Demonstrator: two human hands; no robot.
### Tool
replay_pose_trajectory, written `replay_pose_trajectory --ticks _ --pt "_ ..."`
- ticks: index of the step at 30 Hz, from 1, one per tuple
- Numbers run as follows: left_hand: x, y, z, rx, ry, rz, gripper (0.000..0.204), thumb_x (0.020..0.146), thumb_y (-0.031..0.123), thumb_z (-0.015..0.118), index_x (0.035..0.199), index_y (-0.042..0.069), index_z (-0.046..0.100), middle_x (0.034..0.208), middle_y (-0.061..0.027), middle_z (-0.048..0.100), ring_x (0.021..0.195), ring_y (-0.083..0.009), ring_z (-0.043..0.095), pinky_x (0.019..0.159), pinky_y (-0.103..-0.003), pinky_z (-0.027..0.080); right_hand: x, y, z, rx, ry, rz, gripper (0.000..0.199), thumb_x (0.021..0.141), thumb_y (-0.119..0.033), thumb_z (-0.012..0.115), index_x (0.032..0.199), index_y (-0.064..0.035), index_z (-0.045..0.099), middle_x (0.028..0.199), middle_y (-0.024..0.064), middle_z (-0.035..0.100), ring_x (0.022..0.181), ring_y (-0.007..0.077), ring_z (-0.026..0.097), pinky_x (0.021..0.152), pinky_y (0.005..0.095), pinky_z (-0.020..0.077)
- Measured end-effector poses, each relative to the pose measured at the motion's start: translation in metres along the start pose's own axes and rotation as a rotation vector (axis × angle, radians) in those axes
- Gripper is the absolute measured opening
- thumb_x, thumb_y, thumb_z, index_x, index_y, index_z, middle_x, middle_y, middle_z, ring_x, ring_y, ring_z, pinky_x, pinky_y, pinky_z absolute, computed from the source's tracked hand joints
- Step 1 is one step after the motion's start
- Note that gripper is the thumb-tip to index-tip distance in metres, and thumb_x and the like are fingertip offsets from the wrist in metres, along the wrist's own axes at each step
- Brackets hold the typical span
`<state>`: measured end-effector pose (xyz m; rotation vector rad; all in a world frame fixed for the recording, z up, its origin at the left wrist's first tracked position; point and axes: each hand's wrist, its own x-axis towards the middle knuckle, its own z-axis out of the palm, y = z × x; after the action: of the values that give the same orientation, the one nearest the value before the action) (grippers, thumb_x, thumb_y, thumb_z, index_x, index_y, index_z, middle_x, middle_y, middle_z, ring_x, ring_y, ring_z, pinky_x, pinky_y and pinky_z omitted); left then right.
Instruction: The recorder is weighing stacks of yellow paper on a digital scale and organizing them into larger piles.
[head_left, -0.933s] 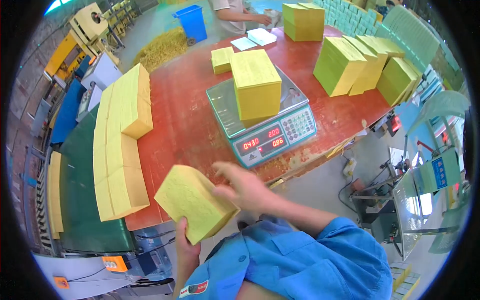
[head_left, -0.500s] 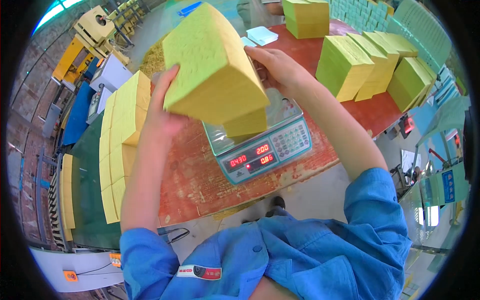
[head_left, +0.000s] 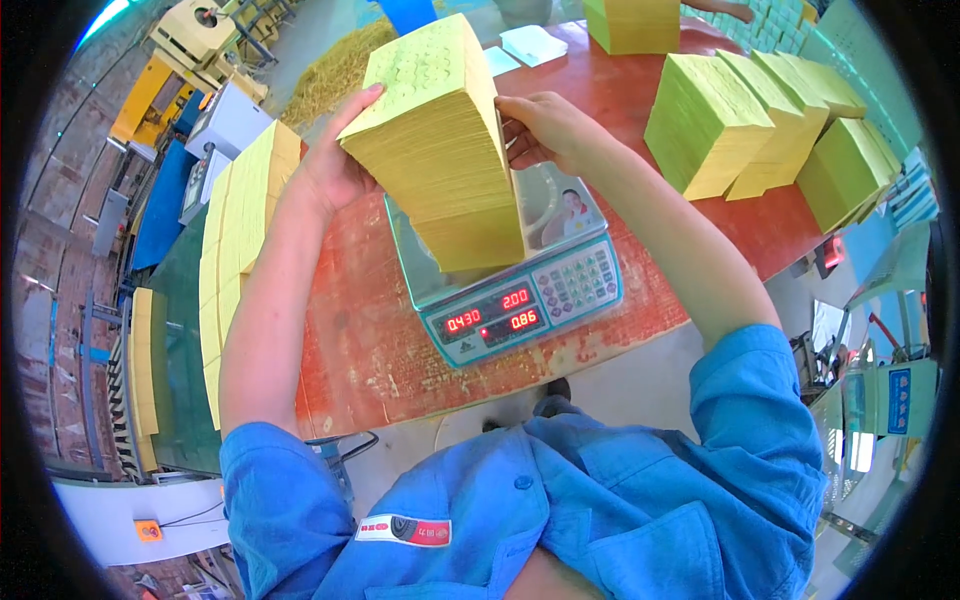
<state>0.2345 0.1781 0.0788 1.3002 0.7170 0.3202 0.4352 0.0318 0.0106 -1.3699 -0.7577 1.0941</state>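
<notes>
A thick stack of yellow paper (head_left: 430, 150) is held between my two hands above the electronic scale (head_left: 570, 285). My left hand (head_left: 340, 165) grips its left side, thumb near the top edge. On the other side, the fingers of my right hand (head_left: 545, 128) are bent against the stack's right face, partly hidden by it. Below it, a smaller block of yellow paper (head_left: 472, 240) rests on the scale's pan, and the two seem to meet, nearly lined up. The scale has a lit red display and a keypad facing me.
More yellow paper stacks (head_left: 708, 125) stand at the right of the worn red table (head_left: 380, 370), another (head_left: 632, 25) at its far edge. White sheets (head_left: 533, 45) lie at the back. Yellow blocks (head_left: 235, 215) line a green surface at left. Part of another person's hand (head_left: 722, 8) shows far right.
The large stack has come down and turned more upright, onto or close to the smaller block. Both hands have moved with it. A co-worker's hand has come into sight at the far edge.
</notes>
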Motion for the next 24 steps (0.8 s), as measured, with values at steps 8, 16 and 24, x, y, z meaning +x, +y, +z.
replay_pose_trajectory --ticks 8,16,24 --pt "-0.012 -0.004 0.005 0.107 0.040 -0.005 0.067 0.080 0.057 0.063 0.132 0.015 0.052 0.127 -0.0073 0.056 0.113 -0.0237 0.052 0.091 -0.044 0.043 -0.007 0.006 0.001 -0.031 0.040 -0.050 0.037 0.098 -0.036 0.051 0.098 -0.0010 0.064 0.079 0.0065 0.063 0.063 0.0138 0.061 0.060 0.0276 0.0529" --pt "0.007 -0.037 -0.013 -0.170 0.028 0.141 0.075 0.091 0.064 0.045 0.146 0.013 0.037 0.139 -0.0087 0.049 0.127 -0.0234 0.044 0.103 -0.046 0.036 0.008 0.052 -0.024 -0.291 0.278 -0.431 0.051 0.099 -0.043 0.047 0.131 -0.0034 0.056 0.121 0.0073 0.062 0.107 0.0181 0.060 0.089 0.0313 0.0469" --pt "0.028 -0.102 0.029 -0.480 0.047 0.328 0.058 0.097 0.048 0.046 0.136 0.004 0.045 0.129 -0.0109 0.055 0.114 -0.0211 0.056 0.093 -0.038 0.050 0.052 0.071 0.028 0.170 0.405 -0.487 0.061 0.101 -0.047 0.039 0.138 0.0009 0.046 0.138 0.0172 0.051 0.127 0.0238 0.046 0.106 0.0340 0.0327"
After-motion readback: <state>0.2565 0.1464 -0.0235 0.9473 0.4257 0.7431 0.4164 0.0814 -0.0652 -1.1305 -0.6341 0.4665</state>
